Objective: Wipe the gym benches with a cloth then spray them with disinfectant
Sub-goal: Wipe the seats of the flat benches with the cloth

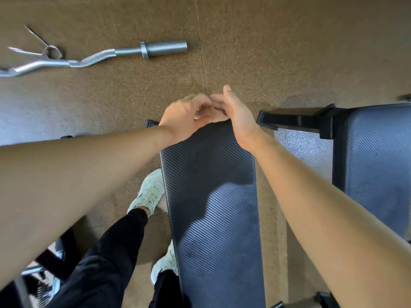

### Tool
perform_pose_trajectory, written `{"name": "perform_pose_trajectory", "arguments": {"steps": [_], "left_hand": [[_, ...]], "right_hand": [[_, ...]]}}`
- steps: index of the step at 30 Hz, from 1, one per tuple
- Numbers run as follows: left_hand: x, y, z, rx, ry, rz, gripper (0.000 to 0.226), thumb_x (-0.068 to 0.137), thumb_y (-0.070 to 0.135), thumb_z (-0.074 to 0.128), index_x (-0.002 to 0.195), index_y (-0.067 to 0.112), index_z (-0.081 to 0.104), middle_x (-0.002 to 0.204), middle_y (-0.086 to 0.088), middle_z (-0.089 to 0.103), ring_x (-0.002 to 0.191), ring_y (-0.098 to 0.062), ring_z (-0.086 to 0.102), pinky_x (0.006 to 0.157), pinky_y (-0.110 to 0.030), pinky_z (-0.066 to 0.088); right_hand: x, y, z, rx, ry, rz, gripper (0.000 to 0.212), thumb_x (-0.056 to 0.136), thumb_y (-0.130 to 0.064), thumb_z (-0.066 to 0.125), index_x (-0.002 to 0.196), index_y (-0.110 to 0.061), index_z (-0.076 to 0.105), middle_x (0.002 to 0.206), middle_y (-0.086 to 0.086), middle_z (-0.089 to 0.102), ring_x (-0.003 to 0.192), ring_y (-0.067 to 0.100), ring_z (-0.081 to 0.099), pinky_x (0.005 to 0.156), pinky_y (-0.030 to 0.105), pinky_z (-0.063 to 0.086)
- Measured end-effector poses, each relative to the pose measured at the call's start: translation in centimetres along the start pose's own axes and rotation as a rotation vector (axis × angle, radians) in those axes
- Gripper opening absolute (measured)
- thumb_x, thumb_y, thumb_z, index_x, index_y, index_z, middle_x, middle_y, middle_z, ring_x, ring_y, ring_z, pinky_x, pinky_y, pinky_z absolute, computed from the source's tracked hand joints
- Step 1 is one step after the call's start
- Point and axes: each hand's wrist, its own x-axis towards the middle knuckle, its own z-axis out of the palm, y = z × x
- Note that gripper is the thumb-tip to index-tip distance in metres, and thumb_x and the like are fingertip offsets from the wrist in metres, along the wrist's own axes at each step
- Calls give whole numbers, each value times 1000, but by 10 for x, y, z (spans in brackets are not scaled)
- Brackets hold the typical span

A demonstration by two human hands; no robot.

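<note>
1. My left hand (184, 116) and right hand (236, 117) met fingertip to fingertip over the far end of the black, diagonally ribbed vinyl bench pad (211, 196).
2. Left fingers (201, 103) were curled inward. The right thumb stuck straight up and the right fingers (216, 103) bent toward the left ones. Couldn't tell whether either hand pinched anything; the contact spot was hidden by the knuckles.
3. A small pale patch (198, 117) showed under the left palm, right at the pad's end edge. Couldn't tell if it was cloth or skin.
4. The pad ran lengthwise from between my arms out to the hands, with part of it in shadow.
5. I stood on the pad's left side in black trousers (106, 263) and pale sneakers: one (149, 192) just beside the pad edge, the other (165, 265) touching it or tucked under it.
6. A second black ribbed bench (378, 163) sat to the right, parallel and well apart, with its black metal foot bar (293, 121) reaching toward my right wrist.
7. The floor (289, 52) was brown speckled rubber, with a seam line running away from the hands.
8. On the floor at far left lay a silver cambered curl bar (95, 57), with a silver spring collar clip (50, 52) just beside it.
</note>
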Motion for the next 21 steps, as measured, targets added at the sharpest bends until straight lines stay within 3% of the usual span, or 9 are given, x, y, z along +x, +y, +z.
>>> {"name": "perform_pose_trajectory", "arguments": {"steps": [5, 7, 9, 11, 13, 17, 21], "left_hand": [[4, -12, -13, 76, -139, -15, 37, 100, 38, 57, 137, 43, 53, 120, 5, 63, 109, -23, 62, 97, -47, 50], [6, -17, -22, 106, -215, -5, 42, 104, 35, 51, 144, 45, 48, 118, 4, 60, 109, -21, 60, 99, -47, 48], [7, -21, -31, 163, -290, 9, 42, 107, 31, 46, 148, 43, 46, 111, 3, 54, 99, -19, 57, 95, -44, 47], [7, -24, -39, 224, -352, 8, 42, 109, 29, 44, 147, 45, 47, 110, 1, 52, 96, -22, 57, 94, -45, 47], [6, -29, -44, 264, -388, -11, 41, 109, 28, 43, 145, 46, 49, 113, -2, 52, 104, -27, 58, 94, -47, 47], [0, -37, -51, 281, -412, -42, 40, 107, 24, 45, 142, 40, 55, 115, -4, 52, 110, -31, 58, 95, -44, 45], [-9, -43, -59, 302, -390, -81, 30, 102, 26, 53, 128, 28, 68, 122, -5, 55, 115, -29, 58, 95, -39, 41]], "right_hand": [[-17, 0, -6, 27, 107, -35, 51, 107, -48, 36, 133, -14, 65, 132, 2, 66, 120, 9, 61, 101, 29, 42], [-23, 4, -7, -1, 142, -33, 45, 101, -48, 46, 125, -18, 69, 128, 1, 68, 120, 11, 61, 107, 36, 41], [-29, 10, -5, -60, 164, -73, 39, 94, -44, 56, 121, -20, 71, 124, -3, 69, 119, 8, 60, 107, 33, 43], [-35, 20, -3, -219, 180, -106, 36, 95, -39, 62, 126, -23, 68, 123, -10, 65, 114, 0, 57, 105, 29, 44], [-40, 31, -1, -485, 240, -163, 44, 92, -41, 66, 132, -22, 64, 126, -11, 58, 117, 2, 52, 105, 28, 41], [-51, 50, 13, -987, 258, -165, 64, 89, -53, 64, 146, -28, 49, 157, -2, 38, 142, 25, 32, 109, 48, 34], [-72, 72, 27, -1180, 268, -178, 76, 86, -58, 65, 152, -31, 39, 162, 7, 29, 144, 37, 28, 109, 58, 38]]}}
